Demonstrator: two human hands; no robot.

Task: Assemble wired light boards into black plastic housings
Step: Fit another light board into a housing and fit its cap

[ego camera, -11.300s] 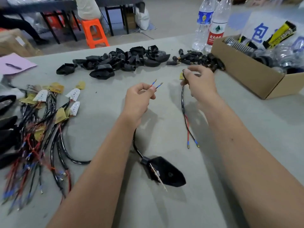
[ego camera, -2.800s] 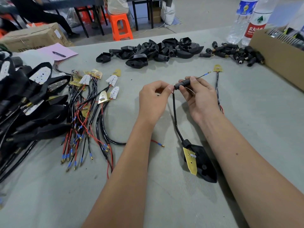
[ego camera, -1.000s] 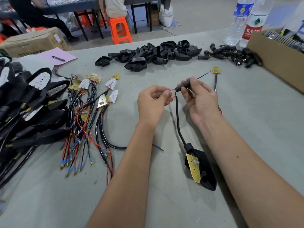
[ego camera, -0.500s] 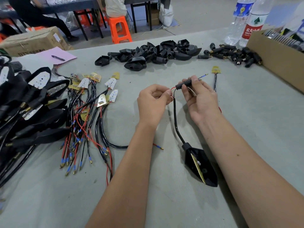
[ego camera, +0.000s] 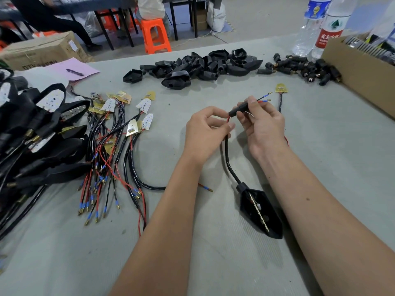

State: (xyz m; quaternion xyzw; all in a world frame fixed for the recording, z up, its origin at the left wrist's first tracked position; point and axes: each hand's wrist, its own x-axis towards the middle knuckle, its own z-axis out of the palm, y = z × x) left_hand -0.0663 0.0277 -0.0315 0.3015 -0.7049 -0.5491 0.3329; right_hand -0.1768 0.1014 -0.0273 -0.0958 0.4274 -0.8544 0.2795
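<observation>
A black pointed housing [ego camera: 261,212] lies on the grey table between my forearms, with a yellow light board [ego camera: 259,211] standing on edge inside it. Its black cable [ego camera: 227,152] runs up to my hands. My left hand [ego camera: 206,130] pinches the cable's red wire just below a small black stem piece [ego camera: 239,108]. My right hand [ego camera: 261,124] grips that stem piece, and the blue-tipped wire ends [ego camera: 265,98] stick out past its far end.
A bundle of wired light boards [ego camera: 119,133] lies to the left, beside finished black units [ego camera: 32,135]. A heap of empty housings [ego camera: 196,66] and stem pieces [ego camera: 303,68] lies at the back. One spare wired board [ego camera: 281,88], a cardboard box [ego camera: 359,69] and two bottles [ego camera: 320,26] are to the right.
Both wire tips now stick out of the stem piece. My left hand has slid down the cable a little, and the board in the housing has tipped onto its edge.
</observation>
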